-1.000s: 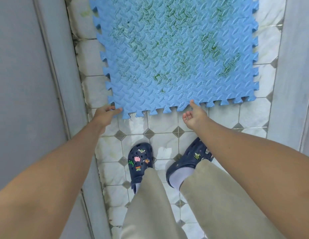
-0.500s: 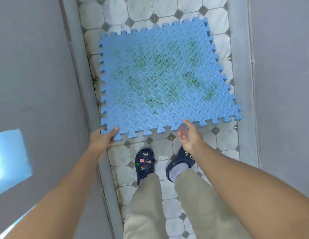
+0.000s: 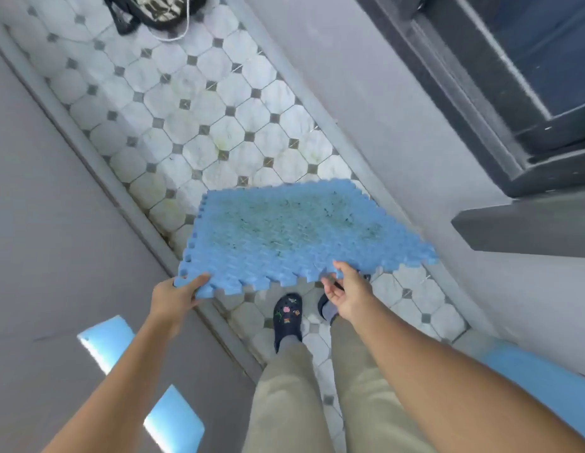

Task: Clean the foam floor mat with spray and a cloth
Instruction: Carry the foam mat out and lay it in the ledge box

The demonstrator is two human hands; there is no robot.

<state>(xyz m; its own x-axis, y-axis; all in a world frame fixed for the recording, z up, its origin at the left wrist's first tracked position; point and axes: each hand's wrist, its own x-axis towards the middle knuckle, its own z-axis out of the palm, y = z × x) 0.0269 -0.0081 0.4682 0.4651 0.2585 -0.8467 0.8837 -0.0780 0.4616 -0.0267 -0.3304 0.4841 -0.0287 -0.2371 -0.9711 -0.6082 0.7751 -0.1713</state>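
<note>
A blue foam floor mat (image 3: 294,233) with toothed edges and green-black stains across its middle hangs in the air above the tiled floor, tilted away from me. My left hand (image 3: 175,297) grips its near left corner, thumb on top. My right hand (image 3: 346,292) holds the near edge further right, fingers curled under it and thumb on top. No spray bottle or cloth is in view.
I stand on a narrow strip of white octagon tiles (image 3: 199,103) between a grey wall on the left and a grey wall with a dark window frame (image 3: 500,93) on the right. A camouflage bag (image 3: 153,9) lies at the far end. My blue clogs (image 3: 287,317) are below the mat.
The mat has come up off the floor, lifted by its near edge with both hands. My view has risen and swung, showing more floor, the bag and the window.
</note>
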